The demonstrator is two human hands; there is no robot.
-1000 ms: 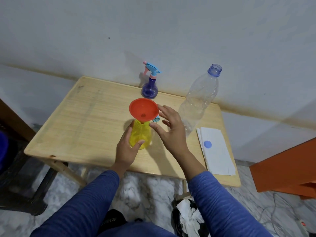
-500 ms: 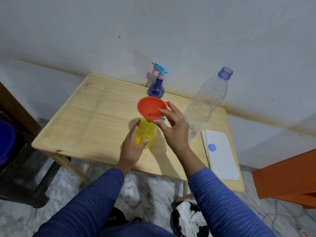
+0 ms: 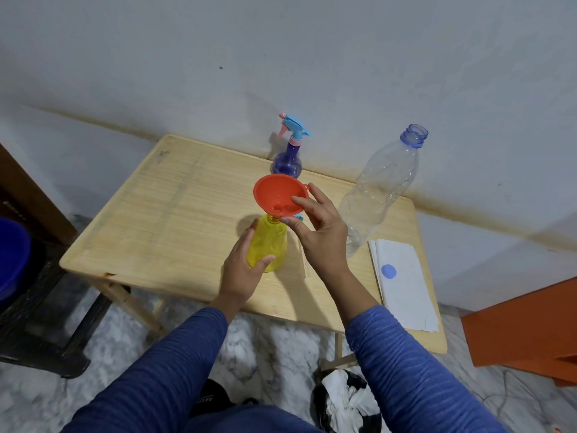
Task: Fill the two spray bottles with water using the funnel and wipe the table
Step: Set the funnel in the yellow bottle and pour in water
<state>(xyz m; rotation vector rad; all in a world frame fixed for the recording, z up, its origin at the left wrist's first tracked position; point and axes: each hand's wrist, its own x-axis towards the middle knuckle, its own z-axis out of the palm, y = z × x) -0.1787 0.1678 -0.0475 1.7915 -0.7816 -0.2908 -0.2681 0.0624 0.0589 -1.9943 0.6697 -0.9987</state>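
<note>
Funnel (image 3: 278,196) sits in the yellow spray bottle (image 3: 267,242) mid-table, right hand (image 3: 321,232) pinching its rim, left hand (image 3: 242,270) gripping the bottle; best lift straight up, bottle steadied.

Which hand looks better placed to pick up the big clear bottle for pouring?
Probably the right hand. The clear bottle stands just right of it, though it now pinches the red funnel. The left hand holds the yellow spray bottle, steadying it.
</note>
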